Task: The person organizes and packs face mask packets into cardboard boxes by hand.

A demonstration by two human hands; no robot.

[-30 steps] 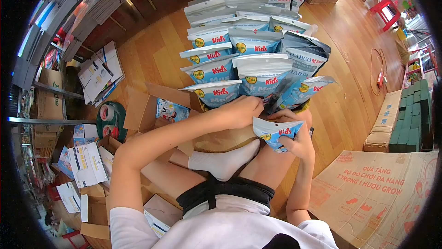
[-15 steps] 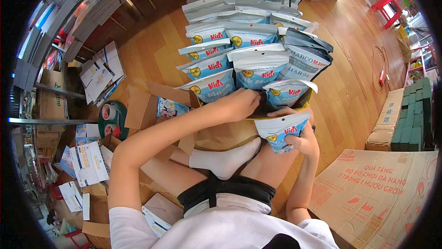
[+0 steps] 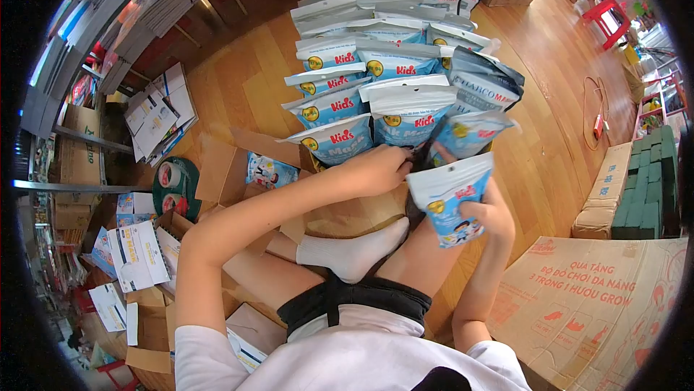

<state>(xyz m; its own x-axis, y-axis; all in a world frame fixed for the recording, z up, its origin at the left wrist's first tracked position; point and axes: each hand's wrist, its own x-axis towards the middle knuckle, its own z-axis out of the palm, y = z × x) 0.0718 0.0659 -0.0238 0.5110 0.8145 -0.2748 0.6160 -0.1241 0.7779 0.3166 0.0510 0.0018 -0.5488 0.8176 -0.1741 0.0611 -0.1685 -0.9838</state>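
Note:
My right hand (image 3: 493, 212) grips a blue and white Kids mask pouch (image 3: 455, 199), its thumb across the printed front. Just behind it, another Kids pouch (image 3: 470, 134) leans to the right, blurred; fingertips touch its lower left side. My left hand (image 3: 390, 168) is closed at the front of the packed rows, close to a Kids pouch (image 3: 412, 120). What its fingers hold, if anything, is hidden. Dark grey Habco Mask pouches (image 3: 484, 84) stand at the right of the rows.
An open cardboard box (image 3: 220, 170) with a blue pouch inside sits left of my arm. Tape rolls (image 3: 170, 174) lie in a green holder. A large flat carton (image 3: 585, 297) is at right, near green boxes (image 3: 647, 185). An orange cable (image 3: 596, 123) lies on the floor.
My right hand has lifted the held pouch slightly up and to the right. The front right pouch behind it has tilted and shifted right. My left hand has barely moved.

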